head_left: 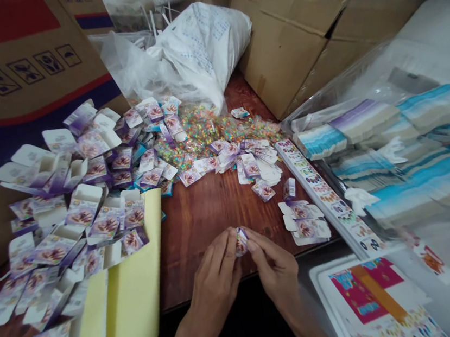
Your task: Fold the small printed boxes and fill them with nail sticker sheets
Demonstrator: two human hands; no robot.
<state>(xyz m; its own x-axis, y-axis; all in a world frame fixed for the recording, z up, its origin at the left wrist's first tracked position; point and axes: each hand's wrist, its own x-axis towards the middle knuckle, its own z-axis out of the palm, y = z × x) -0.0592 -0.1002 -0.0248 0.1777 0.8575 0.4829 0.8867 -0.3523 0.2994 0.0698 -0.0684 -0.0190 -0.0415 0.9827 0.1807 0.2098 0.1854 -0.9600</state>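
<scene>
My left hand [216,279] and my right hand [273,266] meet at the near edge of a brown wooden table [202,220]. Both pinch one small purple and white printed carton [241,241] between their fingertips. Just to the right lie a few flat carton blanks [305,221] of the same print. A big heap of opened purple cartons [70,209] covers the left part of the table. Small packets of coloured beads [204,133] are spread across the back.
A yellow paper sheet [137,288] lies at front left. A long strip of stickers [327,199] runs along the right. Stacks of blue and purple cards [403,152] sit in clear plastic. Cardboard boxes [294,34] and a white bag [202,45] stand behind. A printed sheet [371,292] lies at front right.
</scene>
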